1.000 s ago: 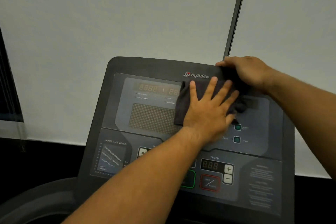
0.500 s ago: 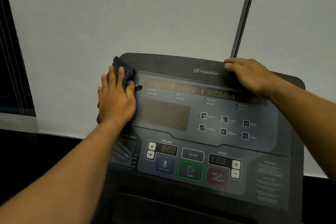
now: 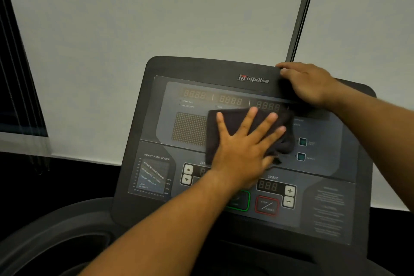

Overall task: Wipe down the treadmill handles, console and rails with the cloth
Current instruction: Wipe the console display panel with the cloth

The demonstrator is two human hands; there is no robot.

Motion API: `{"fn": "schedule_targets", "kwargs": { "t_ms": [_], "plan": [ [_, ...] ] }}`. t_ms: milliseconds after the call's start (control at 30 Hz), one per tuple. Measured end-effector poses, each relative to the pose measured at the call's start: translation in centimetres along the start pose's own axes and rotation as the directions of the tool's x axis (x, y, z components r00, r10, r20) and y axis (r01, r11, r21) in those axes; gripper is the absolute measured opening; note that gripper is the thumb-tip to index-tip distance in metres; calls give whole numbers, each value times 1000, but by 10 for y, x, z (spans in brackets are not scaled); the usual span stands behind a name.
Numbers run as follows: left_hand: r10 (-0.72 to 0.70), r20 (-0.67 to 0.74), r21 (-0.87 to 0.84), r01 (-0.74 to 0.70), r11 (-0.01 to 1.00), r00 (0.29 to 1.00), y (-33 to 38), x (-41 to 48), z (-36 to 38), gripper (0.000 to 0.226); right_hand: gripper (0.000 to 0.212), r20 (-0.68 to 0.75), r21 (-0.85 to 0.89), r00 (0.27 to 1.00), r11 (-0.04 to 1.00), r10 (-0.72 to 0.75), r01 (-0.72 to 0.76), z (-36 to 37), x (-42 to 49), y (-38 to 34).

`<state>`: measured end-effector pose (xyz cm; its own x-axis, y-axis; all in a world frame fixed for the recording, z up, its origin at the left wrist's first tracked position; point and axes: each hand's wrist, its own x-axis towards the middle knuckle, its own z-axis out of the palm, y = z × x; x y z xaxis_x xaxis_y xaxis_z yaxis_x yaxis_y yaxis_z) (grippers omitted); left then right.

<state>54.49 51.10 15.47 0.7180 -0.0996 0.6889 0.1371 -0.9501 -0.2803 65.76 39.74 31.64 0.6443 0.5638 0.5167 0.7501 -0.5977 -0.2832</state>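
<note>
Where the left hand (image 3: 244, 150), fingers spread flat, presses the dark rumpled fabric cloth (image 3: 235, 119) to the dark grey plastic treadmill console (image 3: 139, 141) mid-panel for wiping, the right hand (image 3: 311, 84) clasps its top rim, seemingly for bracing.

Quick count: one dark grey plastic treadmill console (image 3: 139, 141), one black fabric cloth (image 3: 235, 123), two bare hands (left hand (image 3: 242, 152), right hand (image 3: 311, 85)), two teal square buttons (image 3: 302, 141) (image 3: 301, 156).
</note>
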Motion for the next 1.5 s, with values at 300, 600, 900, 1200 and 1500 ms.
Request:
{"fn": "schedule_targets", "kwargs": {
  "t_ms": [300,600,900,1200,1500],
  "plan": [
    [-603,120,-187,614,767,789,-144,-120,-3,62,46,-116,-297,993,954,5,-40,26,0,-3],
    [-388,27,-77,388,918,921,17,-54,9,69,58,-233,-337,972,940,-35,-47,48,-6,-2],
    [-143,22,-6,143,990,990,-79,-117,15,68,60,-303,-341,948,940,-94,-15,53,-9,2],
    [-723,91,-182,725,664,685,-22,-108,16,68,60,-324,-349,944,936,-69,-52,57,-8,-1],
    [-73,199,-170,108,979,977,91,-98,14,65,60,-314,-337,943,942,-109,-3,54,-9,3]
  ]
}}
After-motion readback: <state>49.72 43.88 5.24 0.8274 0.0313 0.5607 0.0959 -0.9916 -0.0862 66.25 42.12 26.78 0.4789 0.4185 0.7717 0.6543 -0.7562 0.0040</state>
